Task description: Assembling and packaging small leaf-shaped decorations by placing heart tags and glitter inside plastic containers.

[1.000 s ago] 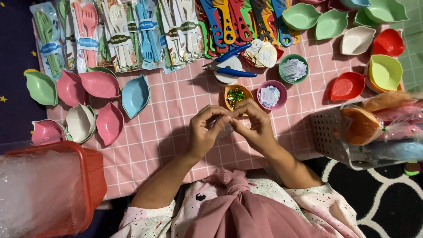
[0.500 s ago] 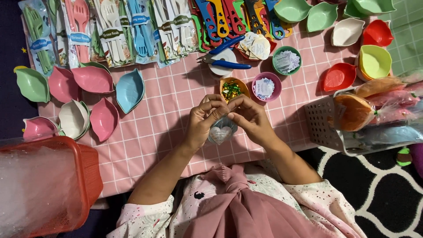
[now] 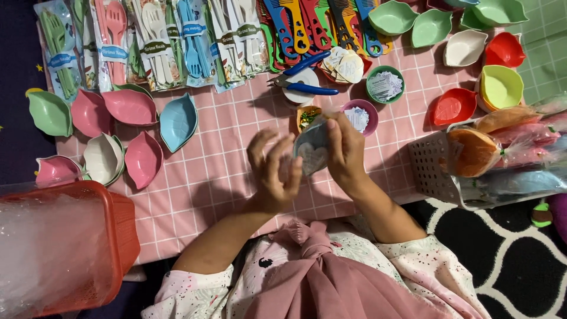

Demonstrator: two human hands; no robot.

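I see a pink checked cloth on the tabletop (image 3: 201, 177), a red basket (image 3: 118, 236) near left, blue-handled pliers (image 3: 307, 88) far, and a pale blue leaf bowl (image 3: 178, 121). The packet (image 3: 312, 150) in my right hand (image 3: 345, 153) looks greyish-clear, perhaps with a heart print.

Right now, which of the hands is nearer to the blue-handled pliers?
The right hand: it is just below the blue-handled pliers, holding a small clear packet. The left hand is lower and further left.
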